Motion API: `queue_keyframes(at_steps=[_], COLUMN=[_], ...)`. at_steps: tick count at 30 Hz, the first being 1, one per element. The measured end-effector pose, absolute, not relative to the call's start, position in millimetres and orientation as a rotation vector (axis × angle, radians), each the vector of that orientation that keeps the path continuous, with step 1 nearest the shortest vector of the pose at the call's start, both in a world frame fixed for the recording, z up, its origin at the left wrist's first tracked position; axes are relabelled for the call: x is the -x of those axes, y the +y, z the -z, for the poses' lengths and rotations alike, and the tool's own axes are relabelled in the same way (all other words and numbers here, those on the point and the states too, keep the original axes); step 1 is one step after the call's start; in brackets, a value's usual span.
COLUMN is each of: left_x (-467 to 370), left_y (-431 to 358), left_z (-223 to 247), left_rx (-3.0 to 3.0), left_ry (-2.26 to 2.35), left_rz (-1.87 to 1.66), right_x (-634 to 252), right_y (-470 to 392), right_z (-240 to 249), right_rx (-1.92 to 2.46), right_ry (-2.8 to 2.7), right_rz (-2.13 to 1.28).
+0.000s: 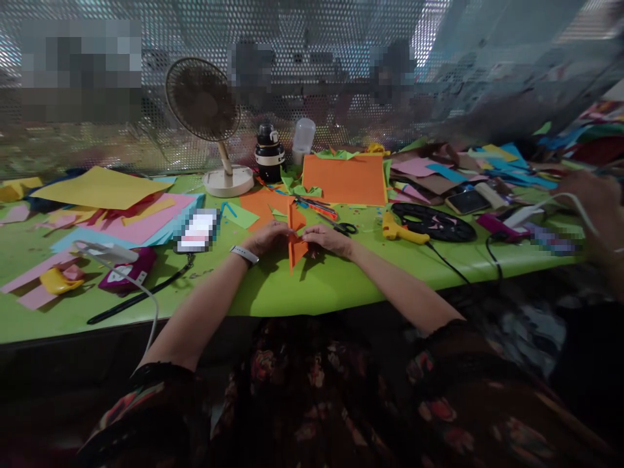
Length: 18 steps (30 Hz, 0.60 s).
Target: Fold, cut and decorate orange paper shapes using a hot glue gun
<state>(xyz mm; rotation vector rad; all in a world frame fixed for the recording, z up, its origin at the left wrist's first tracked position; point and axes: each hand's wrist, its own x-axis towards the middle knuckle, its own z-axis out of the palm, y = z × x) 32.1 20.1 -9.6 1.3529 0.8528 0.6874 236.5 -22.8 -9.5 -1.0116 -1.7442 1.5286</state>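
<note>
Orange folded paper [291, 250] stands on edge near the front of the table [287, 299], between both hands; the left hand [269, 237] pinches it from one side; the right hand [331, 239] pinches it from the other, fingertips close together; the exact grip of the right fingers is too dark to tell.

Immediately beyond lie black-handled scissors [347, 227] and an orange-and-blue implement [322, 209], both close to the work; to the right, a yellow glue gun [404, 233] touches or nearly touches a round black tray [433, 221] bearing pink scraps, and together they take up that side; to the left lie a phone [197, 229], a purple box [127, 269] with a white cable and a yellow dispenser [61, 281]; a large yellow sheet [100, 187] covers pink and blue paper; behind stand a fan [202, 101], a black bottle [270, 170] and a clear container [304, 136].

Lettering shows on the bottle's pale band, an E legible, the rest uncertain; the phone screen is obscured; marks on the purple box are too small to read.

Table covering is bright green, littered with offcuts; a perforated metal wall [312, 29] backs it; another person's hand [580, 198] appears blurred at far right.
</note>
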Motion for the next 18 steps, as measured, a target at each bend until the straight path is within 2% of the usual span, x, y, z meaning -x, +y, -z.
queue_keyframes(at_steps=[18], left_x=[-25.2], left_y=[22.1], left_z=[11.9], left_rx=[-1.398], left_ry=[0.799], left_rz=[-0.617], right_x=[-242.6], right_y=[-23.4], right_z=[4.7], right_rx=[0.924], right_ry=[-1.708], right_rz=[-1.735])
